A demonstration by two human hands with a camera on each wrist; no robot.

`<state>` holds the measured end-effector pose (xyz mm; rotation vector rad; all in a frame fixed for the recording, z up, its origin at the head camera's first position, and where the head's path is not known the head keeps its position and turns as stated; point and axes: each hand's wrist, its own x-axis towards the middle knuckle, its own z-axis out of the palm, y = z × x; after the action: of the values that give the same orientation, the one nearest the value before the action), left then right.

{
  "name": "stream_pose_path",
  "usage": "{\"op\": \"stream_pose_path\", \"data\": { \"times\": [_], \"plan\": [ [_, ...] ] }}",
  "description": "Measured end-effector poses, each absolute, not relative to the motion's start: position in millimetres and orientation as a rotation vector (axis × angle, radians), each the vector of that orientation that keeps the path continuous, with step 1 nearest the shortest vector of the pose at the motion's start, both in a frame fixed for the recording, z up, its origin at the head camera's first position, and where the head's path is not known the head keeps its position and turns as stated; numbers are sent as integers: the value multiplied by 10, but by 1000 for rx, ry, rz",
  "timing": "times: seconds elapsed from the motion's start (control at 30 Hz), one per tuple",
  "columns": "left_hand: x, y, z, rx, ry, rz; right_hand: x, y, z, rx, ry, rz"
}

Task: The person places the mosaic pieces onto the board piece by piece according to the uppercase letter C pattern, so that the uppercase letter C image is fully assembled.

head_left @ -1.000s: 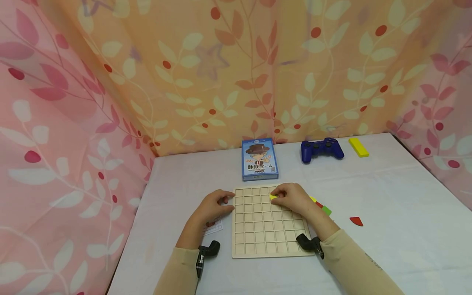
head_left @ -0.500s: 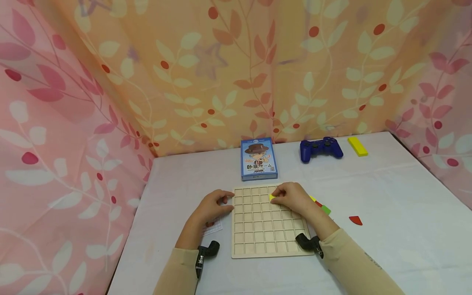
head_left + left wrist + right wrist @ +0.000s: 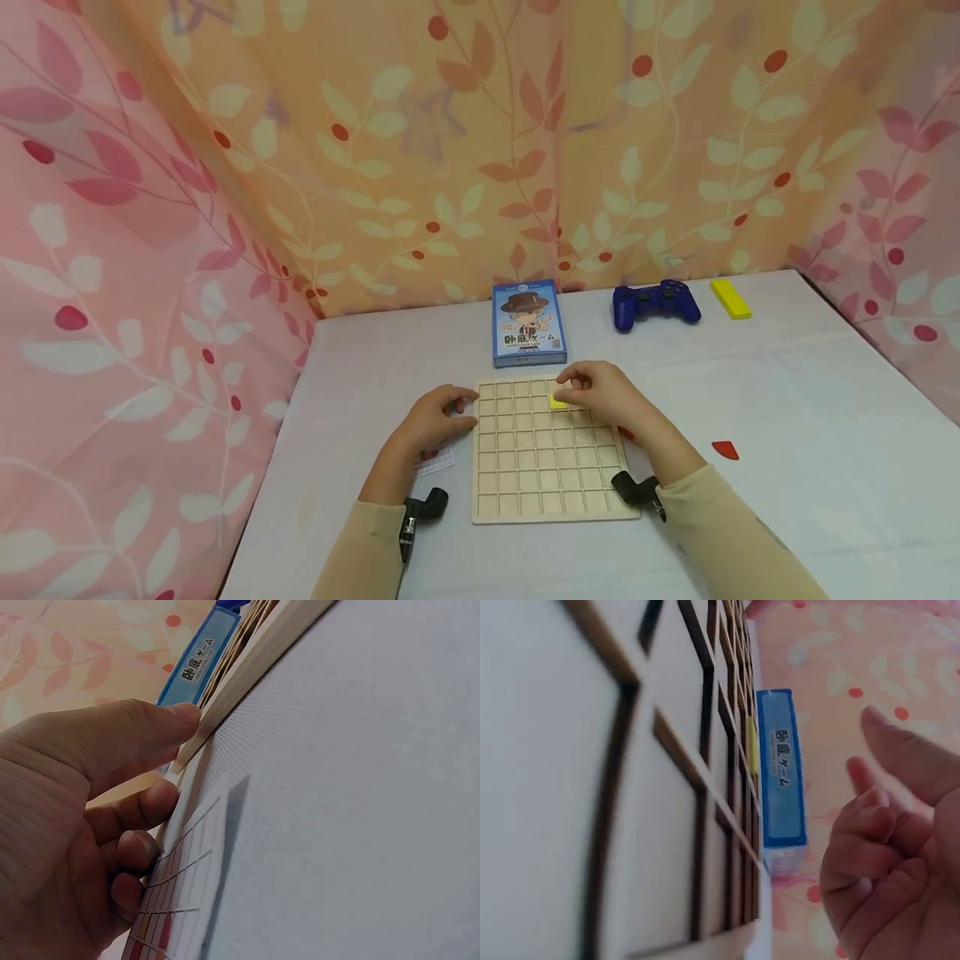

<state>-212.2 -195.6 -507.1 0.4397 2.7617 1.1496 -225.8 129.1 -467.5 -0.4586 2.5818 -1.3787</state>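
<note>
A pale wooden grid board (image 3: 525,458) lies on the white-covered table. My left hand (image 3: 435,421) is at its left edge, with index finger and thumb apart and their tips against the rim. The left wrist view shows the left thumb (image 3: 150,724) on the board's side and the other fingers curled below. A yellow tile (image 3: 558,402) sits in a cell near the top right of the grid. Just over it is my right hand (image 3: 603,392), thumb and index finger parted. In the right wrist view nothing lies between the right hand's fingers (image 3: 866,825).
Behind the board stands a blue game box (image 3: 527,325). Farther right are a blue game controller (image 3: 656,306) and a yellow bar (image 3: 730,299). A red quarter-round piece (image 3: 725,450) lies at the right. A printed grid card (image 3: 438,460) is partly under the left wrist.
My right hand has let go of the yellow tile and lifted slightly to the right, leaving the tile on the board. Its forearm now covers most coloured pieces beside the board. The left hand keeps still.
</note>
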Motion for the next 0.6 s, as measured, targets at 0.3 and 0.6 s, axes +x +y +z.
{"op": "stream_pose_path", "data": {
  "times": [0.3, 0.6],
  "plan": [
    [-2121, -1968, -5120, 417, 2774, 1135, -2066, 1281, -4275, -544, 2622, -1429],
    [-2116, -1947, -5079, 390, 2768, 1136, -1901, 1465, -3921, -588, 2639, -1570]
  ]
}}
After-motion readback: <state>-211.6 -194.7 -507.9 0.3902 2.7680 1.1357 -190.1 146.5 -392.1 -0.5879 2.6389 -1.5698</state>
